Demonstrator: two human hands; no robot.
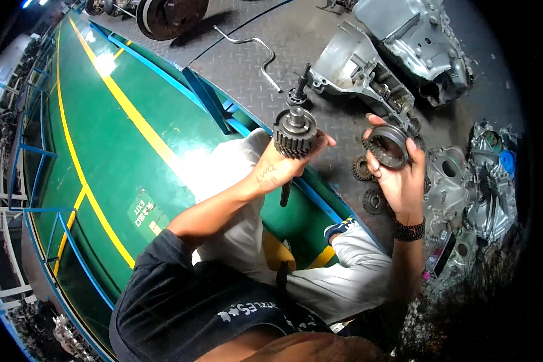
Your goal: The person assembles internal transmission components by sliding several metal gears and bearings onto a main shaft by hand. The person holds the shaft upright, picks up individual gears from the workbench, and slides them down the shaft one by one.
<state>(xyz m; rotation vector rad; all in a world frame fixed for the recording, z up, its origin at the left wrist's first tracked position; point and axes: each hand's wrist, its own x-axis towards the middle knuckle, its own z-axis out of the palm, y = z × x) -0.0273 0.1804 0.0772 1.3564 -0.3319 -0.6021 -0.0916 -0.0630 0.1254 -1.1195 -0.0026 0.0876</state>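
Evidently both hands are occupied: the left hand (276,169) is closed around a geared shaft (295,140), its broad toothed end up and its thin end sticking out below the fist, while the right hand (399,181) grips a toothed metal ring (397,134) by its edge, fingers and thumb on opposite sides. Shaft and ring are held well apart, near the metal table (235,66). On it, two small gears (374,201) lie near the right hand, an open grey housing (344,57) sits beyond, and a bent rod (253,41) lies farther left.
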